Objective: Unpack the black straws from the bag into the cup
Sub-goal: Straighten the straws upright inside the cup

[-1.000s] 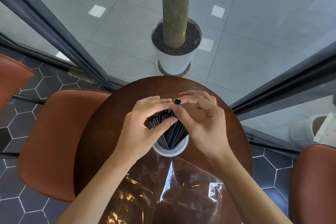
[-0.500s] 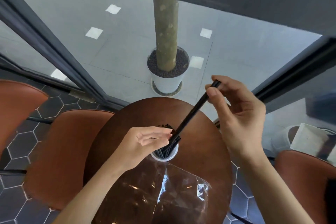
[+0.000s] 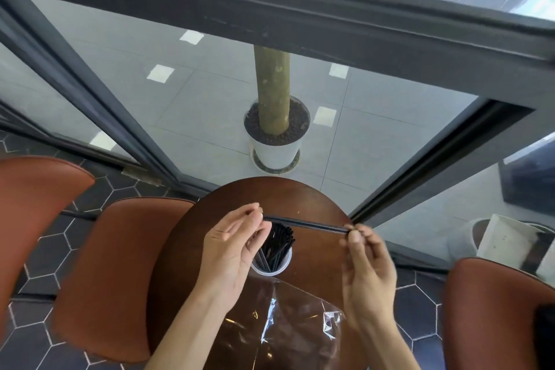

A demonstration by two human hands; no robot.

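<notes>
A white cup [image 3: 271,268] stands mid-table with several black straws [image 3: 277,245] upright in it. One black straw [image 3: 306,223] lies level above the cup, held at both ends. My left hand [image 3: 232,245] pinches its left end, fingers over the cup's left side. My right hand [image 3: 365,264] pinches the right end, to the right of the cup. The clear plastic bag [image 3: 288,330] lies flat and crumpled on the table's near side, between my forearms.
The round dark wooden table [image 3: 318,204] sits against a glass wall with dark frames [image 3: 300,24]. Brown chairs stand at left [image 3: 120,264], far left [image 3: 36,204] and right [image 3: 495,315]. A potted tree [image 3: 274,141] is beyond the glass.
My right hand pulled one straw out of the cup's bundle, then lowered it from a tilt to level. My left hand left the bundle and took the straw's left end. The camera tilted up.
</notes>
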